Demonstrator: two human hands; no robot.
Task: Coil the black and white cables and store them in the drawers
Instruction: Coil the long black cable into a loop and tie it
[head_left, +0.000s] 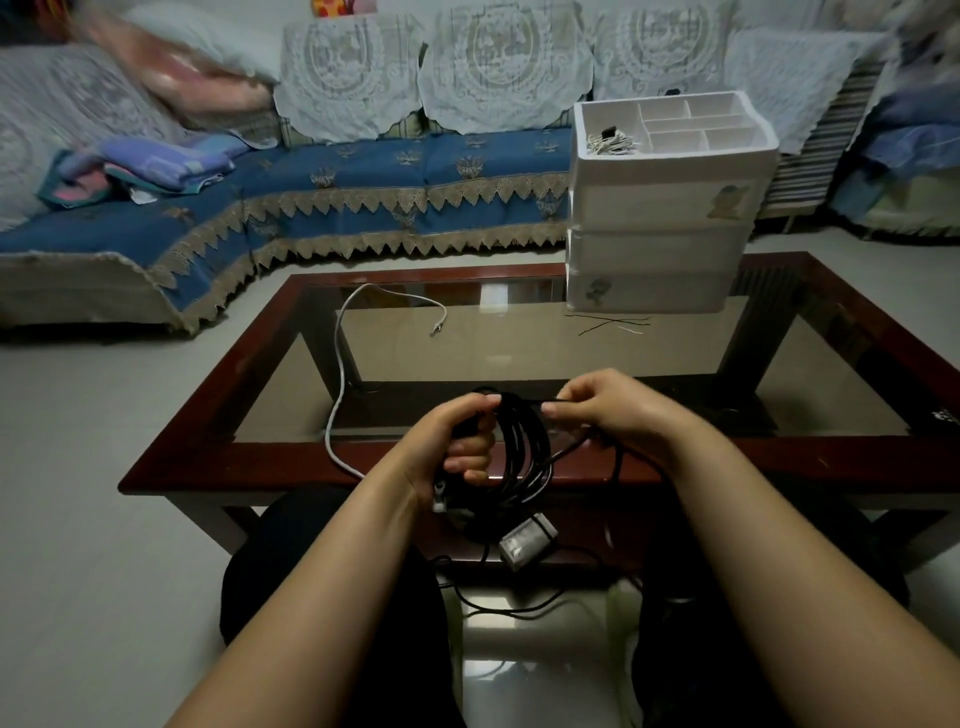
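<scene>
Nearest you: loose black cable trails over the floor between your knees, with a small grey adapter block (527, 541) hanging just below the coil. Your left hand (457, 441) grips the coiled black cable (519, 447), fingers curled through the loops. Your right hand (618, 410), just beside it, pinches a strand leading off the coil's top. Both hover over the near edge of the glass-topped table (208, 467). White cable (337, 364): uncoiled on the glass, left of your hands, well apart. Drawers (665, 244): white unit, far right corner. Beyond: blue-covered sofa (363, 176).
</scene>
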